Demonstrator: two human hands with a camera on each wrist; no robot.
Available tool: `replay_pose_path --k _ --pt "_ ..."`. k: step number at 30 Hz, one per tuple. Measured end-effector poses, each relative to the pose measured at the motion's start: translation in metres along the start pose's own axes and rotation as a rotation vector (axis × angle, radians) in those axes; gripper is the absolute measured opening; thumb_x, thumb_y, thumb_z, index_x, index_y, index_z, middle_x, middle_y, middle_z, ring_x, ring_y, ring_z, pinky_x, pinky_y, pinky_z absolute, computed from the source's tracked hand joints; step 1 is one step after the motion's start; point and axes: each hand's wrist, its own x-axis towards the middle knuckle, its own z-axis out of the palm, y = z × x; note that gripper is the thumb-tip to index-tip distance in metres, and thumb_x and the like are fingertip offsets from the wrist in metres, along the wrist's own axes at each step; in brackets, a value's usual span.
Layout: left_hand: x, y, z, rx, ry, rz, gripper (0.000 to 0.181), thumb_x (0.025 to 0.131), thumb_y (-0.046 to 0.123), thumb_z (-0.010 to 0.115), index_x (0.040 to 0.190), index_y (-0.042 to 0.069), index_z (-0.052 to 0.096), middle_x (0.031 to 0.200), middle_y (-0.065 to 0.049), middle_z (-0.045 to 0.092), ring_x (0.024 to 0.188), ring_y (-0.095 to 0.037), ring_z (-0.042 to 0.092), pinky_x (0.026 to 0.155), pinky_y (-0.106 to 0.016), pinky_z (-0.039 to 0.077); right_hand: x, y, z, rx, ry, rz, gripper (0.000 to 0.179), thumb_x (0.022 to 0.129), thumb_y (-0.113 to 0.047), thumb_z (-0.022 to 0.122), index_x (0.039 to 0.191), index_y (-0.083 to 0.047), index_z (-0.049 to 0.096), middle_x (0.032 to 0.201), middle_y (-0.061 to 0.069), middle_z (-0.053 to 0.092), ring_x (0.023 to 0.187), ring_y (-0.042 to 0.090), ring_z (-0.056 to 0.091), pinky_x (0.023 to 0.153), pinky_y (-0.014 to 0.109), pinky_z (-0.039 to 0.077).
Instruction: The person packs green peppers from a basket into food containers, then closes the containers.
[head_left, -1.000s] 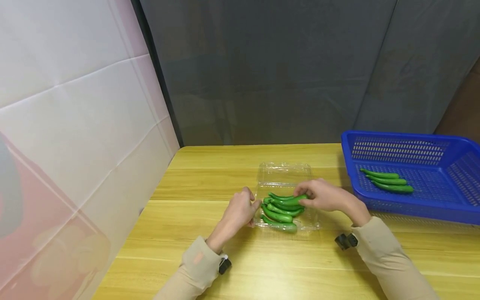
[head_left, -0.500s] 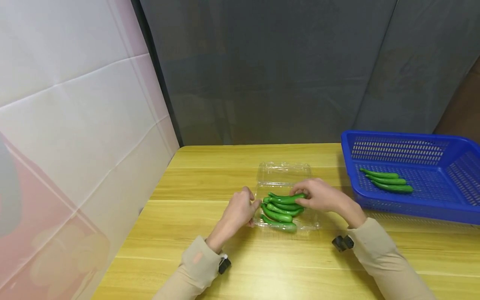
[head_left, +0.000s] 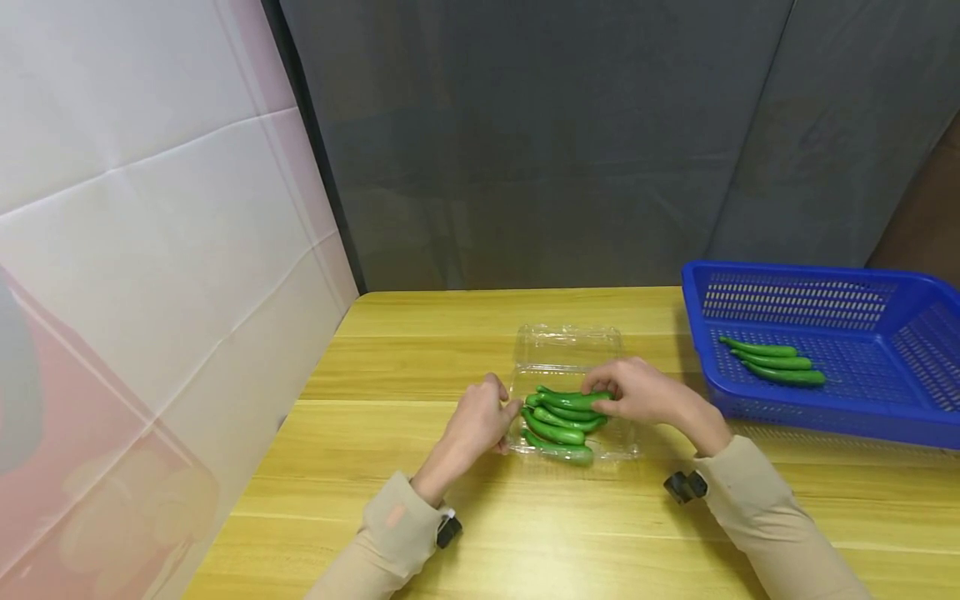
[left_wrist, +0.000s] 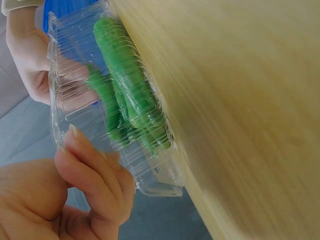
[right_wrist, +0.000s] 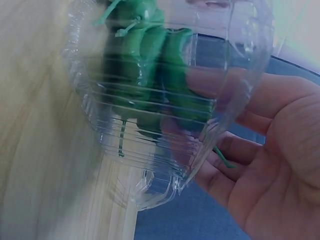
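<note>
The top pepper [head_left: 564,401] is in the clear box [head_left: 619,442], slightly left of where it was a second ago, so it lies farther in, along the other peppers [head_left: 553,430]. My right hand [head_left: 641,392], nearly closed, pinches its right end; my left hand [head_left: 478,415], fingers curled, grips the box's left edge. Right of the box, the blue basket [head_left: 832,412] holds three peppers [head_left: 780,364].
</note>
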Motion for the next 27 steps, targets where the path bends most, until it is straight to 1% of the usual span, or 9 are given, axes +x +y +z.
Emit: replay_pose_path --k 4,10,16,23,27 --pt "0.0004 0.0001 0.0 -0.001 0.003 -0.001 0.023 0.1 0.008 0.062 0.108 -0.011 0.053 0.06 -0.01 0.059 0.039 -0.013 0.057 0.042 -0.034 0.058 0.0002 -0.0004 0.0006 -0.008 -0.005 0.0 0.014 0.09 -0.004 0.073 0.103 -0.004 0.073 0.095 0.006 0.073 0.082 0.016 0.068 0.073 0.032 0.062" --pt "0.0009 0.0007 0.0003 -0.006 0.004 -0.002 0.022 0.1 0.007 0.062 0.107 -0.011 0.053 0.062 -0.01 0.059 0.039 -0.014 0.057 0.042 -0.033 0.058 0.0012 -0.0003 0.003 -0.024 0.007 -0.017 0.01 0.088 -0.003 0.075 0.098 -0.005 0.072 0.091 0.001 0.066 0.079 0.013 0.061 0.07 0.027 0.058" --pt "0.0009 0.0012 0.0006 -0.007 0.003 -0.004 0.022 0.1 0.007 0.063 0.107 -0.011 0.053 0.063 -0.01 0.059 0.039 -0.014 0.057 0.042 -0.032 0.058 0.0018 -0.0002 0.0041 -0.034 0.012 -0.033 0.01 0.086 -0.002 0.076 0.095 -0.006 0.072 0.084 -0.003 0.066 0.076 0.009 0.059 0.067 0.025 0.056" --pt "0.0007 0.0011 0.0005 -0.007 0.005 -0.002 0.022 0.1 0.008 0.063 0.106 -0.011 0.053 0.062 -0.01 0.059 0.039 -0.014 0.057 0.041 -0.032 0.058 0.0003 -0.0005 0.0021 0.0 -0.018 -0.031 0.011 0.087 -0.002 0.076 0.097 -0.004 0.072 0.085 -0.002 0.066 0.077 0.008 0.059 0.068 0.025 0.056" --pt "0.0006 0.0009 0.0007 -0.008 0.005 -0.003 0.022 0.1 0.008 0.063 0.106 -0.011 0.053 0.062 -0.01 0.059 0.039 -0.013 0.057 0.041 -0.032 0.058 0.0015 -0.0011 0.0042 -0.02 -0.01 -0.028 0.011 0.087 -0.003 0.076 0.097 -0.004 0.073 0.084 -0.003 0.066 0.076 0.008 0.059 0.068 0.024 0.057"
